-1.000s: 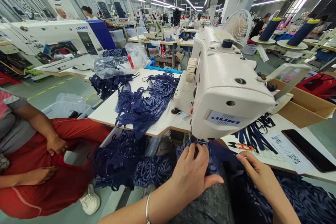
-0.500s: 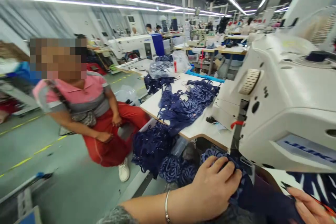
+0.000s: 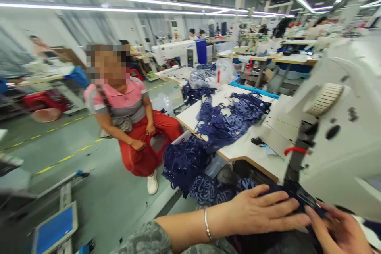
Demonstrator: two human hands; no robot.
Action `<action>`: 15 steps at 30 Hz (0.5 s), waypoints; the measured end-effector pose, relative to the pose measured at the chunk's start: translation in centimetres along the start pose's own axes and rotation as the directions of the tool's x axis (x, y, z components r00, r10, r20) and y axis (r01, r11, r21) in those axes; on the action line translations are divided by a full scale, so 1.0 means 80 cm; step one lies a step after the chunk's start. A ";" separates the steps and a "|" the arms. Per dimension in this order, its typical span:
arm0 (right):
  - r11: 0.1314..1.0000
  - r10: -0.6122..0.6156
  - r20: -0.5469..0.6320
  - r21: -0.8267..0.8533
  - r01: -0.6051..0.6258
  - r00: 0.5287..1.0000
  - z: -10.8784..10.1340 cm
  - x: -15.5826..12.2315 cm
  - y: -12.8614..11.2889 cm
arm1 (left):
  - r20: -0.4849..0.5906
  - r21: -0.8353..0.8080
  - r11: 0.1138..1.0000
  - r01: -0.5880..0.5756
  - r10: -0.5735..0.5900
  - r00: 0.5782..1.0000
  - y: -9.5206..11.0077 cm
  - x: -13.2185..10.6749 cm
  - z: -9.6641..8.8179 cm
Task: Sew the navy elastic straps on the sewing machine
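Note:
My left hand [image 3: 268, 210], with a silver bangle on the wrist, lies with fingers stretched flat over a dark navy bra [image 3: 247, 184], part of it patterned. Its fingertips reach close to the black presser foot [image 3: 308, 198] of a white sewing machine [image 3: 351, 127]. At the lower right, my right hand [image 3: 339, 226] has thumb and fingers closed on the navy fabric beside my left fingertips. The fabric under both hands is mostly covered. Several more navy bras [image 3: 187, 162] hang in a heap left of my hands.
On the white table [image 3: 190, 115] lies a pile of navy bras [image 3: 232, 119], with a plastic-wrapped bundle [image 3: 205, 77] behind it. A seated person in red trousers [image 3: 137, 147] is at the left. A blue-topped pedal-like frame [image 3: 56, 226] stands on the floor.
The view has turned left. My left hand has flattened from a curled grasp and moved right; my right hand has come in beside it at the presser foot. The dark pointed item near it is no longer visible.

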State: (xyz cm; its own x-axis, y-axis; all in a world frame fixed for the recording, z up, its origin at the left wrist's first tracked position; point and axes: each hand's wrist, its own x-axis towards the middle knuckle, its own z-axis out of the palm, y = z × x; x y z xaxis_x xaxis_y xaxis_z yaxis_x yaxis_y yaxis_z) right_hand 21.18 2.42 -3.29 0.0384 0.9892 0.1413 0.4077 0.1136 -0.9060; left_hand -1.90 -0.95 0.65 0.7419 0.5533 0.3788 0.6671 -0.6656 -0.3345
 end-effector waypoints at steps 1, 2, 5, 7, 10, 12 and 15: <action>1.000 0.004 -0.055 -0.023 -0.005 0.998 0.000 -0.003 -0.008 | -0.006 -0.026 0.999 -0.032 0.032 0.999 -0.001 0.004 -0.004; 0.999 0.000 -0.055 -0.043 -0.002 0.998 0.000 -0.007 -0.017 | -0.038 -0.073 0.996 -0.050 0.047 0.998 -0.003 0.008 -0.004; 0.999 0.022 0.013 0.029 -0.023 1.000 -0.001 -0.013 -0.041 | -0.106 -0.271 0.962 -0.018 -0.011 0.994 -0.008 0.019 0.009; 0.995 0.046 0.039 0.086 -0.049 0.998 -0.004 -0.014 -0.051 | -0.130 -0.358 0.934 -0.007 -0.042 0.991 -0.010 0.024 0.020; 0.987 0.041 0.066 0.150 -0.051 0.997 -0.012 -0.020 -0.057 | -0.165 -0.384 0.923 -0.012 -0.055 0.985 -0.008 0.027 0.026; 0.986 0.042 0.074 0.159 -0.053 0.996 -0.015 -0.024 -0.058 | -0.172 -0.354 0.935 -0.006 -0.059 0.983 -0.006 0.026 0.024; 0.991 0.039 0.071 0.125 -0.047 0.997 -0.017 -0.024 -0.056 | -0.147 -0.281 0.959 0.028 -0.072 0.986 -0.002 0.024 0.023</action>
State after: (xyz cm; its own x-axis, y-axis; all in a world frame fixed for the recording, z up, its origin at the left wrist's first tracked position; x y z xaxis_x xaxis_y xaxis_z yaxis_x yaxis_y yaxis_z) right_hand 20.52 -0.11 1.06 -0.0111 0.9969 0.0774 0.2885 0.0773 -0.9544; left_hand -0.44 1.14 -0.13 0.6737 0.5202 0.5249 0.6423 -0.7634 -0.0679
